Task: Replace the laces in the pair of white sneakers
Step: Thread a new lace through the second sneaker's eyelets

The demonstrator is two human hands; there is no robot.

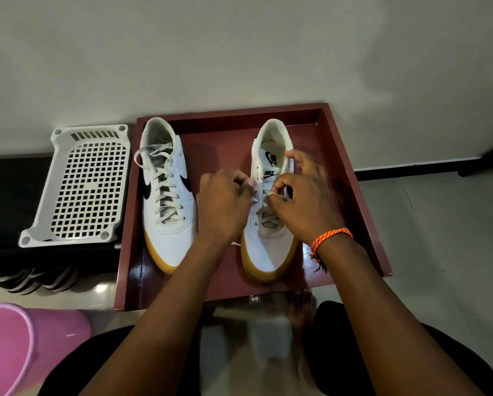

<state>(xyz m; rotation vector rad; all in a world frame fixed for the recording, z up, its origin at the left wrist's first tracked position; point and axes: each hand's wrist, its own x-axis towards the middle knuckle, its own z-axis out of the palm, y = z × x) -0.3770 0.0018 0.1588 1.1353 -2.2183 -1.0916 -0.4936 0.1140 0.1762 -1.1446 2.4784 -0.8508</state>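
Right sneaker sits toe-toward-us in the right half of the dark red tray, its pale lace threaded only through the lower eyelets; the right hand has thumb and forefinger pinched on a stretch of that lace over the tongue; the left hand is curled at the shoe's left edge, fingers closed, though whether lace is actually caught in them I can't make out. Left sneaker stands in the tray's left half, fully laced, well apart from its mate; a white perforated basket lies just beside the tray on the left, a pink bucket sits at the lower left corner, and an orange braided band circles the right wrist.
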